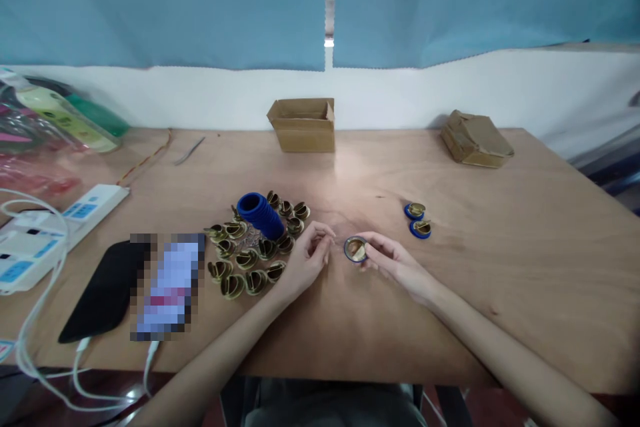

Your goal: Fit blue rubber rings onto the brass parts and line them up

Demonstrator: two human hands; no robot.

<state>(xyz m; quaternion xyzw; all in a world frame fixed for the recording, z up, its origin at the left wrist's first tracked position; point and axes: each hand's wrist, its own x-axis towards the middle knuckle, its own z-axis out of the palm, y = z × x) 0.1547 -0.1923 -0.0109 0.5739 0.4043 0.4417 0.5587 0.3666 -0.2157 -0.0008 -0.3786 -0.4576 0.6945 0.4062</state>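
From my end, the widest thing in view is the wooden table (500, 267), with a blue curtain (165, 7) hanging over the white wall behind it. At the back edge stands an open cardboard box (303, 123). Well off to its right lies a closed cardboard packet (476, 139). On the left there is a white power strip (30, 240) with white cables trailing off the front edge. Nearer me are a black phone (103, 290) and a second phone (167, 287), whose screen is blurred out.

Both of the person's forearms come in from the bottom. The left hand (305, 257) rests on the table just right of a heap of brass-coloured shells (245, 260). Its fingertips are drawn together, thumb against forefinger — I cannot tell whether anything small sits between them. The right hand (395, 260) lies just across from it, thumb and fingers clamped on a blue-rimmed disc (355, 249). The disc is held low over the table's middle between the two hands, its brass face tilted up towards the camera.

A stack of blue rings (260, 215) lies on its side at the top of the heap, touching several shells. To the right, apart from the hands, two finished discs (417, 220) sit side by side. Thin tweezers (189, 151) lie far back on the left.
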